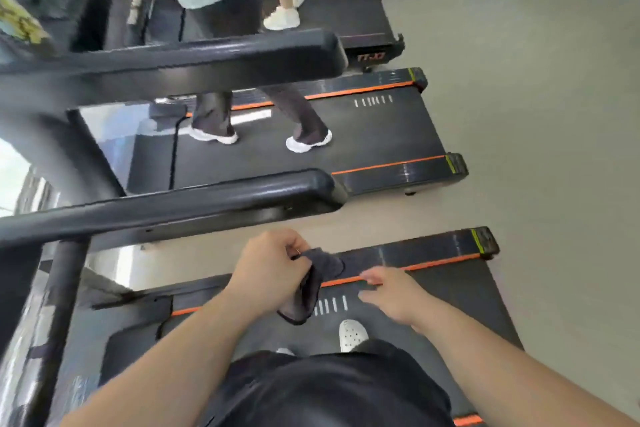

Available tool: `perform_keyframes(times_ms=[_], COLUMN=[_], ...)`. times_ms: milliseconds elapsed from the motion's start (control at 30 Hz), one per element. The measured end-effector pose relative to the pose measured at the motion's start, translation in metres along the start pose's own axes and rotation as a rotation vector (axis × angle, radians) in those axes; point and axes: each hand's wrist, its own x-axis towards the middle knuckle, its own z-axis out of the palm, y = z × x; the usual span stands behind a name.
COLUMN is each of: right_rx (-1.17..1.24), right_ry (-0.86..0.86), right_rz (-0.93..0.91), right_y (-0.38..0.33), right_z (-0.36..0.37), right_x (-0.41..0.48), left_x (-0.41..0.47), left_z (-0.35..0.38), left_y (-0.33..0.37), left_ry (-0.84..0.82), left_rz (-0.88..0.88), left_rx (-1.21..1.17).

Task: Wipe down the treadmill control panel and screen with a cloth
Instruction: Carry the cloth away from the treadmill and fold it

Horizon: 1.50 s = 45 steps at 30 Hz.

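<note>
Head view, looking down over the wearer's own treadmill deck (467,291).

Left hand (266,274): grip grasping a dark grey cloth (308,291), fingers and thumb curled round its upper end. Rest of cloth hangs limp below the hand, in front of the deck's orange side stripe (440,262).

Right hand (391,295): grip released, fingers loosely spread, holding nothing. It is just beside the cloth but apart from it. Both hands are in the air above the belt.

One white perforated shoe (351,334) (the wearer's) stands on the belt below the hands.

Black handrail (207,204) crosses the frame at left, w/ a second handrail (207,59) beyond it.

Adjacent treadmill (381,135): another person on its belt, dark trousers, white trainers (308,142). Third treadmill further off, also occupied.

Floor (536,114) pale grey. Left edge blurred; details there cannot be told.
</note>
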Motion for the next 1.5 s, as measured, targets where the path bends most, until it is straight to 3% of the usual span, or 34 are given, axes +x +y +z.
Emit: perform_keyframes(times_ms=[200,467,567,733,833,1100,1333,1500], right_rx=[0.3,1.257,1.465,1.511,1.38,1.312,1.035,1.231], right_ry=[-0.013,0.398,0.558,0.914,1.047,0.672,0.911,1.198], right_rz=[0.067,-0.168,-0.131,-0.051,0.076,0.125,0.369,0.262], right_y=[0.053,0.058,0.05,0.049,0.065,0.127,0.223,0.283], right_z=[-0.015,-0.04,-0.045,-0.047,-0.045,-0.034,-0.069,-0.108], right_x=[-0.022,-0.025,-0.029,-0.052,-0.078,-0.158,-0.208,-0.254], left_x=[0.028,0.054,0.07,0.093,0.101,0.086,0.058,0.04], left_z=[0.033,0.033,0.03,0.044,0.065,0.15,0.242,0.298], left_y=[0.066,0.139,0.154,0.173,0.182,0.237,0.3,0.343], left_ry=[-0.276,-0.587,-0.667,-0.748,-0.731,-0.769,-0.684,-0.8], left_rz=[-0.021,0.087,0.127,0.216,0.253,0.313,0.462,0.498], left_rx=[-0.293,-0.427,-0.402,-0.33,-0.299,-0.193,0.023,0.069])
